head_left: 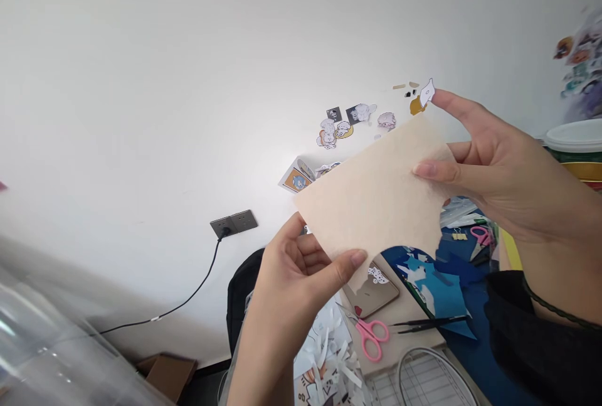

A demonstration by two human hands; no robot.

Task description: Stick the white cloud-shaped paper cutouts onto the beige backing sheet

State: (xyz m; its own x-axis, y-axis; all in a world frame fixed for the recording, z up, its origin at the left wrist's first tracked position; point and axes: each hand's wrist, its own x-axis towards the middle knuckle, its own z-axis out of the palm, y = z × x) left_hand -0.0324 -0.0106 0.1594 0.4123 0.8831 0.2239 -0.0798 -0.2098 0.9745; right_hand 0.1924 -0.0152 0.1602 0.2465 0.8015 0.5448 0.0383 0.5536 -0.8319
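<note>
A sheet of beige paper (371,199), with curved bites cut out of its lower edge, is held up before the wall. My left hand (301,280) pinches its lower left corner, thumb in front and fingers behind. At the right end my right hand (501,161) grips the same sheet between thumb and folded fingers. Its index finger is stretched out, and a small white cut-out (427,91) with a dark outline sits at that fingertip. Below the sheet lie pink-handled scissors (371,337), black tweezers (427,323) and a gold phone (376,296).
Paper cut-outs (336,133) are stuck on the white wall. Paper strips (329,337) heap up at the desk's front left. Blue paper scraps (442,290) and more pink scissors (480,236) lie at right. A black cord (192,296) runs from a wall socket (234,223).
</note>
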